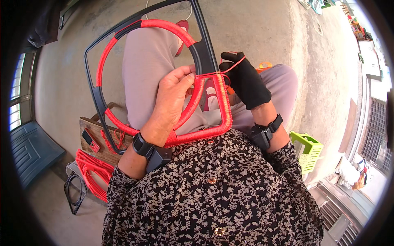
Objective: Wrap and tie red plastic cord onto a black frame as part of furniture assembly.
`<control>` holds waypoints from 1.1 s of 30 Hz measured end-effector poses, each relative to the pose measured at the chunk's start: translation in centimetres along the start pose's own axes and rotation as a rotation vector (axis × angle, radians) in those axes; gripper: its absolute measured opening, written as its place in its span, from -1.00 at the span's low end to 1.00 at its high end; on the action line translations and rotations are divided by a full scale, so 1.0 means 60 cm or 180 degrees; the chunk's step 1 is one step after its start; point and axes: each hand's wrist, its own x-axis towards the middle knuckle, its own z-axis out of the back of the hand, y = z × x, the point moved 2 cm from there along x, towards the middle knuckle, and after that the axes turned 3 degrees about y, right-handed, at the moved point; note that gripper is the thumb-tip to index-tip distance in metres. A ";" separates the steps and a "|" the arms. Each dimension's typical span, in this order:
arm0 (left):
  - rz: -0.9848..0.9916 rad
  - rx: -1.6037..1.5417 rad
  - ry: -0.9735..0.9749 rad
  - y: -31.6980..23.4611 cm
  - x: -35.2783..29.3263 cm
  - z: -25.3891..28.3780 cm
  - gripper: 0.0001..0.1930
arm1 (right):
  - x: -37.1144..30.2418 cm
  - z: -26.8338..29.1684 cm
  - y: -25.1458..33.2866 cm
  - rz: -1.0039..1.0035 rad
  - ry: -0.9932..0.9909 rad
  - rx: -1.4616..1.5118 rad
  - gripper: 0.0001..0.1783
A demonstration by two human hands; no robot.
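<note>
A coil of red cord [92, 176] lies beside the wooden desk [87, 124], its edge close to a black frame [205, 55]; left hand [173, 93] fingers pinch the frame above the lap [143, 74], wrapping apparently underway; a strand [232, 67] reaches the gloved right hand [247, 84], fingers bent, pinch impossible to tell; the next turn likely needs tension, with room rightward past the knee [283, 81].

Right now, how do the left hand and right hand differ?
The left hand is bare; the right hand wears a black glove. The left hand pinches at the red-wrapped black ring; the right hand carries thin red cord across its fingers. Both wear dark wrist devices.
</note>
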 end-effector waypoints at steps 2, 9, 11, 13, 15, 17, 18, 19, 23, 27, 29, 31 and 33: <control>-0.0024 -0.0005 -0.0041 -0.001 -0.001 -0.001 -0.78 | -0.002 -0.003 0.006 0.0040 -0.0065 0.0096 -0.57; -0.0120 -0.0035 -0.0073 -0.005 -0.004 0.001 -0.81 | -0.016 -0.009 0.021 0.0203 -0.0027 0.0546 -0.43; -0.0108 -0.0054 -0.0080 -0.006 -0.004 0.000 -0.82 | -0.015 -0.010 0.020 0.0225 -0.0091 0.0432 -0.43; -0.0074 -0.0068 -0.0115 -0.008 -0.005 -0.001 -0.82 | -0.015 -0.011 0.020 0.0245 -0.0153 0.0317 -0.43; -0.0070 -0.0093 -0.0099 -0.008 -0.004 -0.001 -0.82 | -0.015 -0.013 0.017 0.0164 0.0011 0.0563 -0.49; -0.0066 -0.0115 -0.0086 -0.006 -0.003 0.001 -0.82 | -0.017 -0.012 0.014 0.0531 0.0182 -0.0423 -0.54; -0.0072 -0.0093 -0.0089 -0.004 -0.002 0.003 -0.82 | -0.019 -0.015 0.014 0.0896 0.0350 -0.1410 -0.59; -0.0077 -0.0072 -0.0090 -0.003 -0.001 0.005 -0.83 | -0.019 -0.016 0.014 0.0896 0.0350 -0.1411 -0.59; -0.0011 -0.0130 -0.0073 -0.001 0.000 0.008 -0.83 | -0.017 -0.017 0.007 0.0378 0.0489 -0.0490 -0.68; 0.0036 -0.0166 -0.0009 0.000 0.000 0.005 -0.82 | -0.012 -0.005 -0.002 0.0388 0.0384 -0.1055 -0.68; 0.0057 -0.0155 -0.0054 -0.001 -0.001 0.005 -0.82 | -0.013 -0.009 -0.002 0.0244 0.0262 -0.0802 -0.67; 0.0032 -0.0194 -0.0009 0.000 0.000 0.006 -0.82 | -0.012 -0.013 -0.004 0.0102 0.0134 -0.0550 -0.67; 0.0054 -0.0208 0.0009 -0.002 -0.002 0.005 -0.82 | -0.010 -0.013 -0.008 -0.0065 -0.0109 -0.0334 -0.65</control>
